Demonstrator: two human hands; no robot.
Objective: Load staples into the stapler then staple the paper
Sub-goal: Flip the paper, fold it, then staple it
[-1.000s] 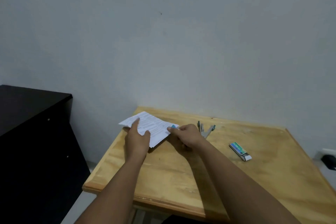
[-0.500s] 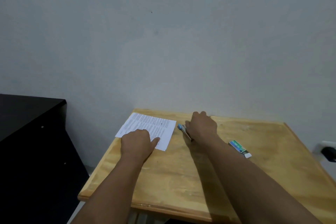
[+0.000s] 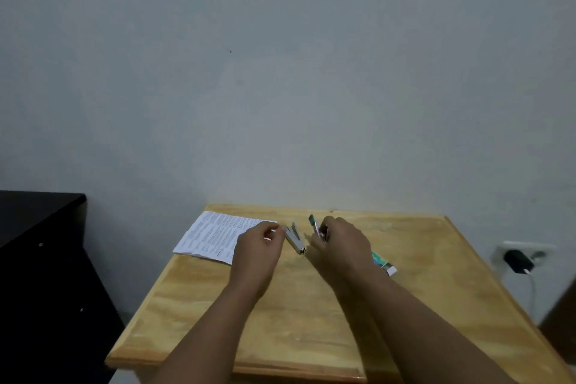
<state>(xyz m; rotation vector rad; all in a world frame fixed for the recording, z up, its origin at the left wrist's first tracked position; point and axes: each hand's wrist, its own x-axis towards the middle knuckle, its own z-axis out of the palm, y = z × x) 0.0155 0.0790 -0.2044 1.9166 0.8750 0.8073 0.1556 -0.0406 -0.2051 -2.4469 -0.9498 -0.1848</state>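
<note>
While the printed paper [image 3: 218, 235] lies flat near the far left edge of the wooden table [image 3: 290, 321], the opened stapler [image 3: 296, 238] sits between both hands. The left hand [image 3: 257, 248] curls loosely, touching the stapler's far end; the right hand [image 3: 338, 246] pinches its teal top arm. A staple box [image 3: 385, 263] lies just beside the right wrist; the near tabletop is bare.

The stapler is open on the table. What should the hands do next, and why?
Probably reach the right hand for the staple box lying just behind it: the stapler lies opened between both hands, and the paper waits flat beside the left hand.
</note>
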